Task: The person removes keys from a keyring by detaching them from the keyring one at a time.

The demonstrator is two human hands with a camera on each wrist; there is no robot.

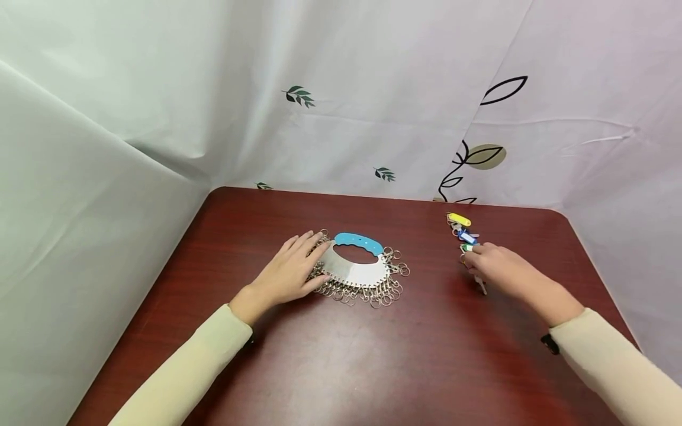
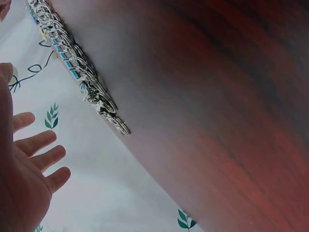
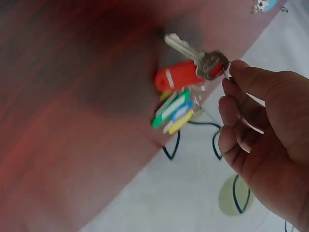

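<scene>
A key (image 3: 210,65) with a red key tag (image 3: 179,76) hangs from a small ring that my right hand (image 1: 501,269) pinches between thumb and forefinger. Part of the key shows below that hand in the head view. At the centre of the table lies a curved metal plate (image 1: 357,272) with a blue grip (image 1: 358,241) and many clasps and rings (image 1: 375,299) along its edge. My left hand (image 1: 290,269) is spread at the plate's left end, fingers extended and covering some rings. Whether it touches the plate I cannot tell.
Beyond my right hand lies a row of tagged keys, with a yellow tag (image 1: 459,219), a blue tag (image 1: 467,237) and a green tag (image 1: 467,248). White cloth (image 1: 341,142) with leaf prints walls the back and sides of the dark red table (image 1: 341,367).
</scene>
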